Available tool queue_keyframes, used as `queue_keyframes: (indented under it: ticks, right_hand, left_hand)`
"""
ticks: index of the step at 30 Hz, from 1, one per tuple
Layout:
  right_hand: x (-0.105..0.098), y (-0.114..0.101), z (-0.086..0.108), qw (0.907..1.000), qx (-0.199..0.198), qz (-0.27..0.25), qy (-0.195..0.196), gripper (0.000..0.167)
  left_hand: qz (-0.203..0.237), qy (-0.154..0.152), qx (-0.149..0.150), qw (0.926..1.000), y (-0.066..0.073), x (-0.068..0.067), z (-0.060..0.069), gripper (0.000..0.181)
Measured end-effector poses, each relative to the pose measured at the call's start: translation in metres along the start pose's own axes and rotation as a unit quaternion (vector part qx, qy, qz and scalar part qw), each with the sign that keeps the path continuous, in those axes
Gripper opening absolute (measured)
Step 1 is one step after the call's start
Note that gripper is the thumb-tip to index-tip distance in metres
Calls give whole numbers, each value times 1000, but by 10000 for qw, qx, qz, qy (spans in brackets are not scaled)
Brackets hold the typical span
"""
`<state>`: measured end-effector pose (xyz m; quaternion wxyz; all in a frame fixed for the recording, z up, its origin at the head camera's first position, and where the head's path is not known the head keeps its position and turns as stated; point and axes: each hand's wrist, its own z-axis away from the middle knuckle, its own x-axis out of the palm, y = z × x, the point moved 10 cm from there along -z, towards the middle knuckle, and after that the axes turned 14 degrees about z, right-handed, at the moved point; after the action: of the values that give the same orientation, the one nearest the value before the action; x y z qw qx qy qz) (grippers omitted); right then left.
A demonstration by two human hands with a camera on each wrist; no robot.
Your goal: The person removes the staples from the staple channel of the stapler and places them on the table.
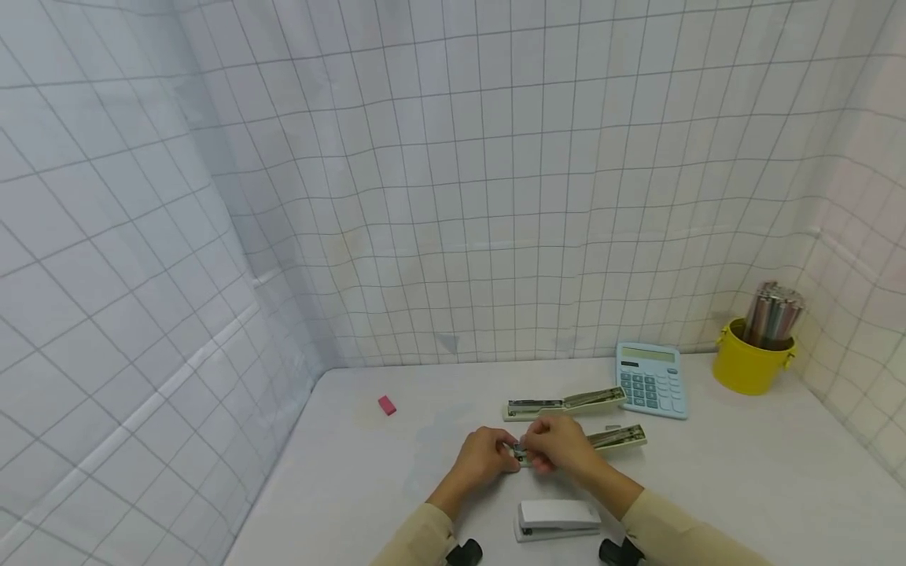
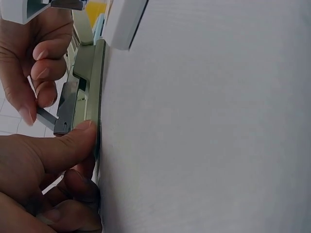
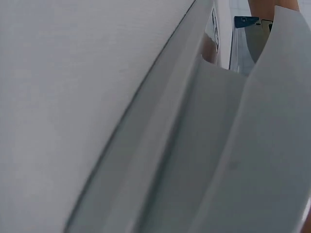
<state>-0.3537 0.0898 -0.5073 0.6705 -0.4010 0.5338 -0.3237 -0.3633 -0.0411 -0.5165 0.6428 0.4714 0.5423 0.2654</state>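
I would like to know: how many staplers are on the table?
3. The rear open stapler lies beside the calculator; the middle open stapler is partly hidden by the left hand and right hand; the closed white stapler lies nearest the camera.

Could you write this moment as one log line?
left hand: grips middle stapler, open | right hand: pinches grey strip at its end | nearby: white stapler, closed; rear stapler, open; calculator

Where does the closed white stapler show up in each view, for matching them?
Head: closed white stapler at the bottom, right of centre.
Left wrist: closed white stapler, cut off by the top edge, left of centre.
Right wrist: closed white stapler, large, filling much of the right side.
Shared landmark: white tabletop.
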Motion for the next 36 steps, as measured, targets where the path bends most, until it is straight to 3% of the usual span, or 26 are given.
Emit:
queue_keyframes:
  ticks: [11, 16, 23, 28, 32, 36]
  right_hand:
    - [11, -12, -2, 9945, -693, 656, -420, 16]
    - [6, -10, -2, 9928, -780, 775, -466, 19]
    - [-39, -8, 18, 9963, -643, 312, -486, 38]
    - [-73, 19, 43, 9980, -195, 67, -597, 39]
    - [-86, 48, 62, 9956, 90, 433, -825, 34]
    - [-93, 65, 73, 9896, -36, 1049, -983, 26]
  left_hand:
    - [-44, -68, 57, 10000, 2, 1, 3, 26]
    - [-81, -3, -8, 10000, 1, -1, 2, 26]
    - [-75, 22, -54, 10000, 0, 0, 2, 27]
    - [-164, 66, -105, 9998, 1, 0, 3, 26]
    - [-185, 78, -111, 9997, 1, 0, 4, 26]
    - [-158, 81, -101, 9998, 0, 0, 5, 26]
